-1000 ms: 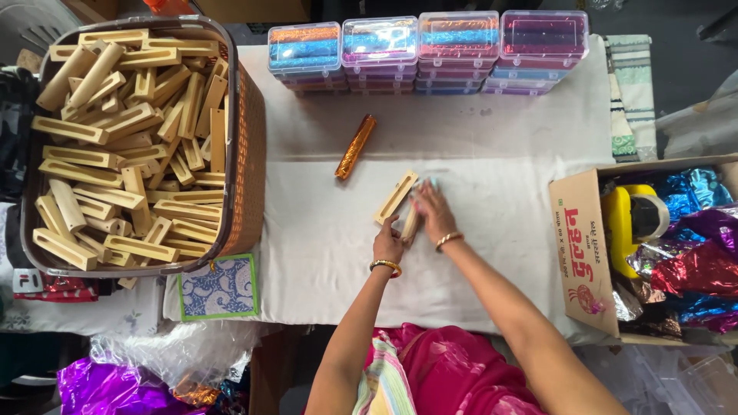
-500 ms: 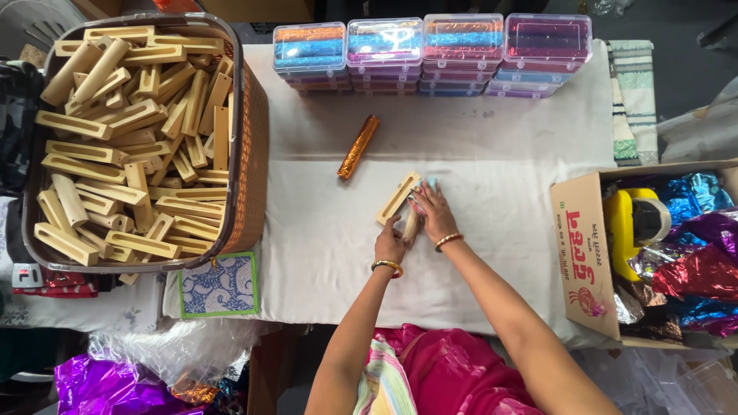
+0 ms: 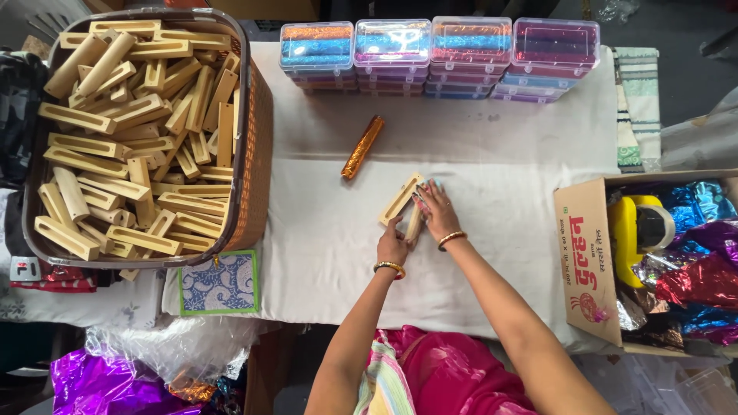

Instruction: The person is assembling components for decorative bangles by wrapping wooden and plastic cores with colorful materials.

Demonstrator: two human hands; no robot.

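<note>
A: Where were the hands?

B: Both were near the middle of the tabletop (image 3: 492, 138), on its white cloth. The left hand (image 3: 393, 246) and the right hand (image 3: 437, 215) were closed on two pale wooden blocks (image 3: 401, 200). One block lay slanted with its slot showing; the second sat between the hands, mostly covered by the fingers.

A: Tight grip?

B: Fingers were curled round the blocks and pressing them to the cloth. I could not tell how firmly.

A: How far along did the work look?

B: Early, by my judgement. One wrapped stick (image 3: 363, 147) in orange foil lay alone toward the far edge, well apart from the hands. The blocks in hand were bare wood, with no foil touching them.

A: And what was left?

B: Plenty. The basket (image 3: 257, 123) at the left edge was heaped with the same bare blocks. The cardboard box (image 3: 588, 261) at the right edge held crumpled foil in blue, red and purple, plus a yellow tape dispenser (image 3: 642, 227).

A: Anything at the far edge?

B: A row of stacked clear cases (image 3: 438, 58) with coloured foil inside.
</note>
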